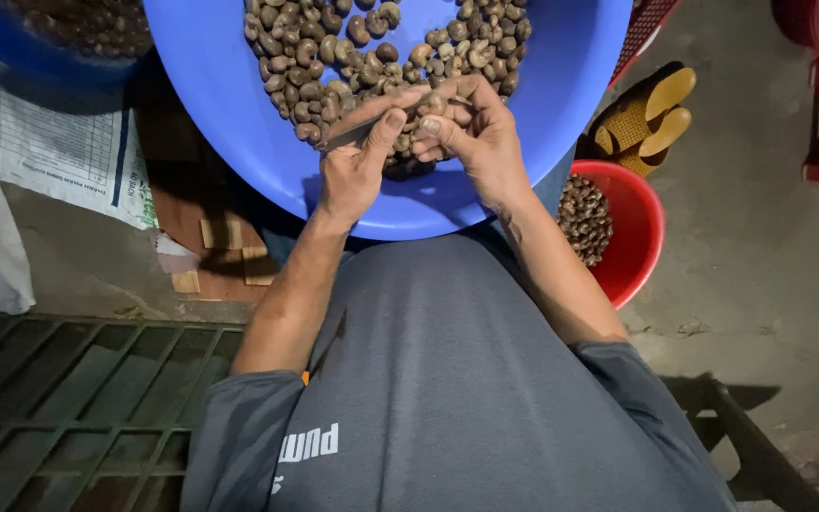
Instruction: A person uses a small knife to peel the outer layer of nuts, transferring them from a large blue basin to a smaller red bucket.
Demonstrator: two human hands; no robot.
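Both hands meet over the near rim of the blue basin (239, 114), at about 6 o'clock of its bowl. The left hand (357, 161) has its fingers clenched round a thin blade (353, 131), thumb up. The right hand (476, 133) pinches a nut (431, 104) in its fingers, touching the blade tip. Brown nuts (372, 47) fill the basin. A red bucket (642, 237) of nuts stands at 3 o'clock, yellow sandals (646, 114) beyond.

Blue basin (239, 104), brown nuts (334, 57), red bucket (642, 237), grey shirt (457, 379)
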